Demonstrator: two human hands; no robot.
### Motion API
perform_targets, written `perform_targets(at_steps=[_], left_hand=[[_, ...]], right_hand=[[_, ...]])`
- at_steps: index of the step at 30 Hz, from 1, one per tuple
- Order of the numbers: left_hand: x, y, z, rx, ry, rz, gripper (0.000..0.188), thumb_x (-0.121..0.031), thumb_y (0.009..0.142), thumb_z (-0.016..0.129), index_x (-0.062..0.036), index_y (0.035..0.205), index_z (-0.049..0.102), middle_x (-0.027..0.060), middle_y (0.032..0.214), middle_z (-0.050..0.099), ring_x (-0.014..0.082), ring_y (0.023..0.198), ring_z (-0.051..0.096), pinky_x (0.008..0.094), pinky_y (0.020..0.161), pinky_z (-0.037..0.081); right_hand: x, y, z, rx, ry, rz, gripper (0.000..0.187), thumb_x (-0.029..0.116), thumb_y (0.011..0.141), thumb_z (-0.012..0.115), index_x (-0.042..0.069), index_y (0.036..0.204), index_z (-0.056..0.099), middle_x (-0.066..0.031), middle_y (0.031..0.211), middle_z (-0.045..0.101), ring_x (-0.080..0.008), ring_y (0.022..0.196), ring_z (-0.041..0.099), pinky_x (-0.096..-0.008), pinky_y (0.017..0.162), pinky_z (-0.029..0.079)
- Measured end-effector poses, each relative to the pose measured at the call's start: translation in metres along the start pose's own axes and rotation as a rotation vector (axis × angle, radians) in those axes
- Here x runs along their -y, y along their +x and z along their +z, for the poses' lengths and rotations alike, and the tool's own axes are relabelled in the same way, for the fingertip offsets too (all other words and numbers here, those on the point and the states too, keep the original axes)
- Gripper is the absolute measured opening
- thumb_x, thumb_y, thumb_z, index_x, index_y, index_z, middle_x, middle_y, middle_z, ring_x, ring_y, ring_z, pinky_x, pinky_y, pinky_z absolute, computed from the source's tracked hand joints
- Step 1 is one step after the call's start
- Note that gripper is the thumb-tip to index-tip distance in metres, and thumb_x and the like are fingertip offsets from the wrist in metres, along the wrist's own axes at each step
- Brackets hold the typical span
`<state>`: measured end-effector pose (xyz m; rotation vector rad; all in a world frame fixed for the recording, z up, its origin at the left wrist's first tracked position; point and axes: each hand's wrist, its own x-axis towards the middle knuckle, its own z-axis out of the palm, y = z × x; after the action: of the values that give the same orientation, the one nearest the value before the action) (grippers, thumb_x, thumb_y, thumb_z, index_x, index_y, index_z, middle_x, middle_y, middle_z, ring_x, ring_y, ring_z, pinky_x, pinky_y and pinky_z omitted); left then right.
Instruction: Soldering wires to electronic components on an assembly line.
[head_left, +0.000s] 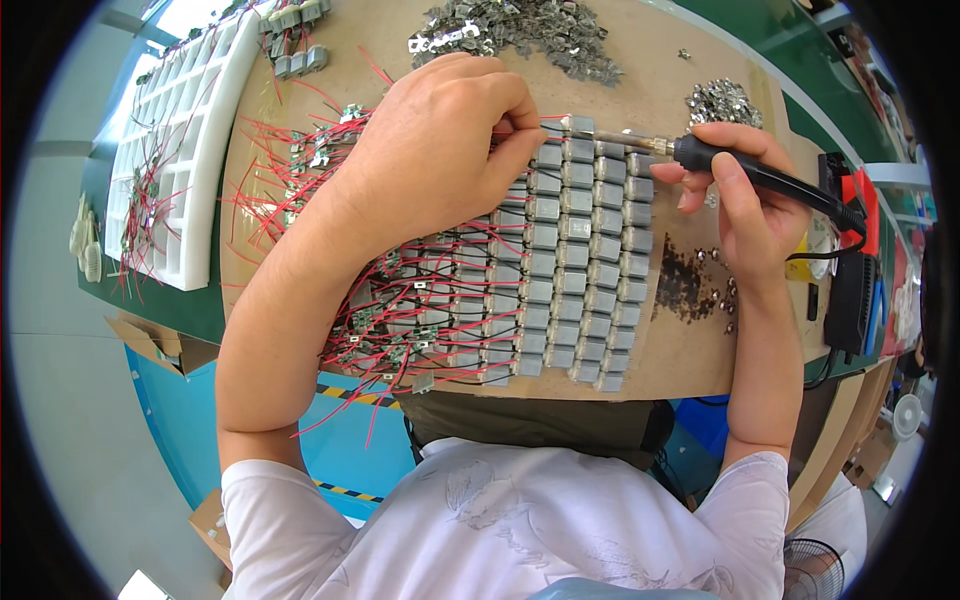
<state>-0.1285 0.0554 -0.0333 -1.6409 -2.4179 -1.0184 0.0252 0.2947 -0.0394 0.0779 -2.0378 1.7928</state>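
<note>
White short-sleeved shirt, faint grey print

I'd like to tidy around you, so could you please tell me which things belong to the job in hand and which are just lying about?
Apparently in use:
soldering iron, in the right hand
wired grey blocks, by the left hand
green circuit boards

Apparently just lying about:
open cardboard box, left
white fan, right
dark fan, lower right
</note>
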Motion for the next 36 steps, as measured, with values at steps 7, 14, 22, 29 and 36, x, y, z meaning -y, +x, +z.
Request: perform_targets(at_steps=[7, 14, 22, 29, 36], left_hand=[[-0.0015, -0.0003, -0.0012, 0.006, -0.007, -0.019, 0.014, -0.011, 0.086, 0.074, -0.0001, 0.085, 0.066, 0.0096, 0.079, 0.063, 0.0251, 0.075, 0.063, 0.0367, 0.069, 0.050], [-0.0018, 0.0008, -0.0020, 0.022, -0.004, -0.020, 0.014, -0.011, 0.086, 0.074, 0.0008, 0.086, 0.066, 0.0098, 0.079, 0.063, 0.0245, 0.075, 0.063, 0.0361, 0.069, 0.051], [-0.0022, 0.0016, -0.0028, 0.034, -0.019, -0.026, 0.014, -0.011, 0.087, 0.073, 0.0012, 0.086, 0.067, 0.0096, 0.079, 0.062, 0.0228, 0.074, 0.063, 0.0350, 0.069, 0.051], [-0.0016, 0.0004, -0.0025, 0.032, -0.009, -0.032, 0.014, -0.011, 0.087, 0.074, 0.0009, 0.086, 0.067, 0.0092, 0.079, 0.062, 0.0222, 0.073, 0.063, 0.0345, 0.068, 0.051], [-0.0008, 0.0005, -0.0030, 0.032, -0.015, -0.026, 0.013, -0.010, 0.086, 0.074, 0.0008, 0.086, 0.067, 0.0096, 0.080, 0.063, 0.0229, 0.074, 0.064, 0.0346, 0.068, 0.052]], right_hand=[[0.0017, -0.0012, -0.0007, -0.007, -0.043, -0.020, 0.019, -0.003, 0.095, 0.057, -0.007, 0.111, 0.066, -0.0090, 0.083, 0.070, -0.0090, 0.065, 0.065, -0.0330, 0.075, 0.064], [0.0033, -0.0031, 0.0014, -0.038, -0.067, -0.028, 0.017, -0.002, 0.094, 0.059, -0.006, 0.109, 0.067, -0.0083, 0.082, 0.070, -0.0079, 0.065, 0.064, -0.0286, 0.071, 0.063], [0.0030, -0.0044, 0.0006, -0.031, -0.094, -0.055, 0.017, -0.002, 0.094, 0.061, -0.006, 0.108, 0.069, -0.0077, 0.082, 0.071, -0.0074, 0.066, 0.066, -0.0198, 0.062, 0.056], [0.0016, -0.0042, 0.0009, -0.023, -0.106, -0.057, 0.018, -0.002, 0.093, 0.062, -0.006, 0.109, 0.069, -0.0073, 0.082, 0.071, -0.0071, 0.067, 0.066, -0.0179, 0.060, 0.053], [0.0019, -0.0046, 0.0009, -0.017, -0.111, -0.063, 0.018, -0.002, 0.093, 0.062, -0.005, 0.110, 0.069, -0.0068, 0.084, 0.070, -0.0068, 0.067, 0.066, -0.0176, 0.059, 0.052]])
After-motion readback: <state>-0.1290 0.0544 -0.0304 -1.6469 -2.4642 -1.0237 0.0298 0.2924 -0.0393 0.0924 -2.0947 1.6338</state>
